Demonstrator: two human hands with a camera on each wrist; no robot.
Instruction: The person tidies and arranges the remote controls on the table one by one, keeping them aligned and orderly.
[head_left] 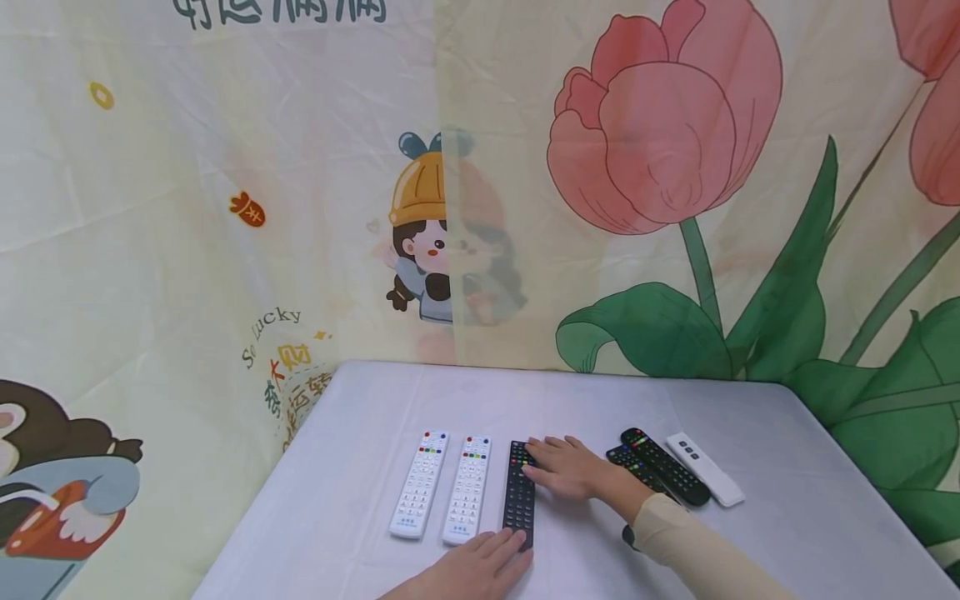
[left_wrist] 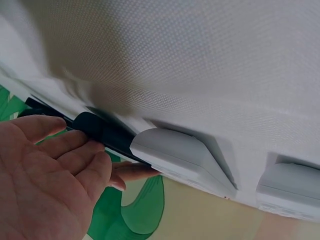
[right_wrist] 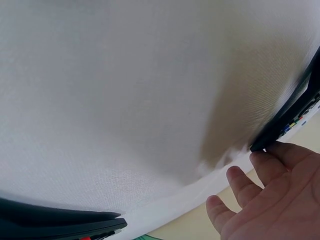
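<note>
A black remote control point(head_left: 519, 496) with rows of small buttons lies lengthwise on the table. At its near end the left hand point(head_left: 480, 568) rests with fingers extended, the fingertips on the remote's end. The right hand point(head_left: 573, 471) reaches in from the right, its fingers spread flat and the fingertips at the remote's far end and right edge. In the right wrist view, the fingers point(right_wrist: 267, 162) touch the remote's end while the other fingers stay apart. To the left lie two white remote controls, a nearer one point(head_left: 467, 492) and an outer one point(head_left: 418, 485), roughly parallel.
On the right lie a black remote control point(head_left: 671, 468), a second black one point(head_left: 624, 457) partly hidden by the right forearm, and a plain white remote control point(head_left: 705, 471) with few buttons. A white cloth covers the table point(head_left: 360, 408); a printed curtain point(head_left: 510, 100) hangs behind it.
</note>
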